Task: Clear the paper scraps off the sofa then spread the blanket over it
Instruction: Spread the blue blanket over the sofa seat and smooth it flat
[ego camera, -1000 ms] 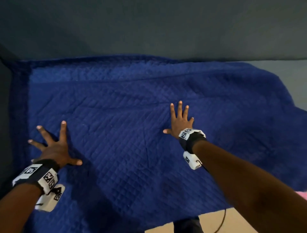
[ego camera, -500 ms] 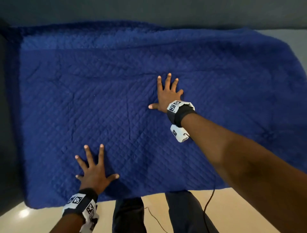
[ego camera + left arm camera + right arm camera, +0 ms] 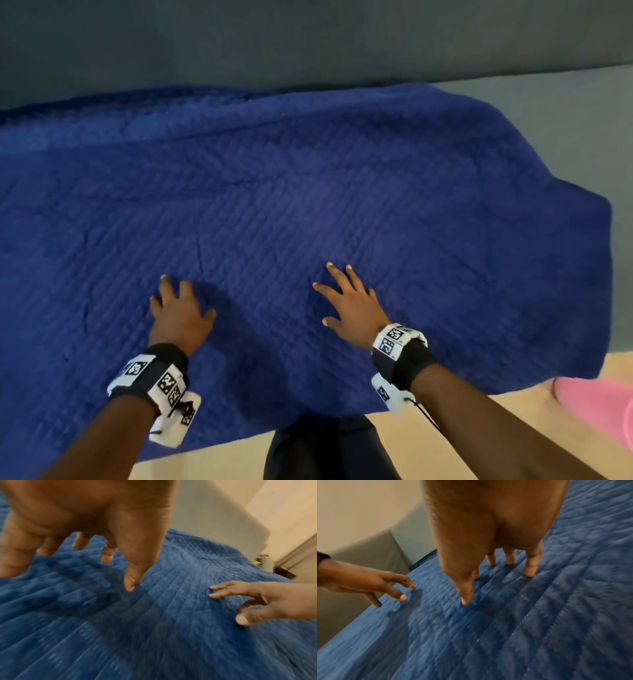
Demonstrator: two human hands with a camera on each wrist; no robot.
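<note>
A quilted dark blue blanket (image 3: 308, 212) lies spread across the grey sofa (image 3: 308, 44), its front edge hanging toward the floor. My left hand (image 3: 178, 308) hovers low over the blanket's near middle with fingers loosely spread, fingertips close to the fabric (image 3: 128, 586). My right hand (image 3: 346, 301) is a little to its right, fingers spread, tips touching the blanket (image 3: 529, 573). Neither hand holds anything. No paper scraps are in sight.
Bare grey seat (image 3: 582, 120) shows past the blanket's right end. Beige floor (image 3: 479, 411) runs along the front, with a pink object (image 3: 596, 407) at the lower right. My dark-trousered legs (image 3: 329, 448) stand against the sofa's front.
Both hands have drawn together near the blanket's front middle: the left moved right and up, the right came back toward me. My view shifted to the right.
</note>
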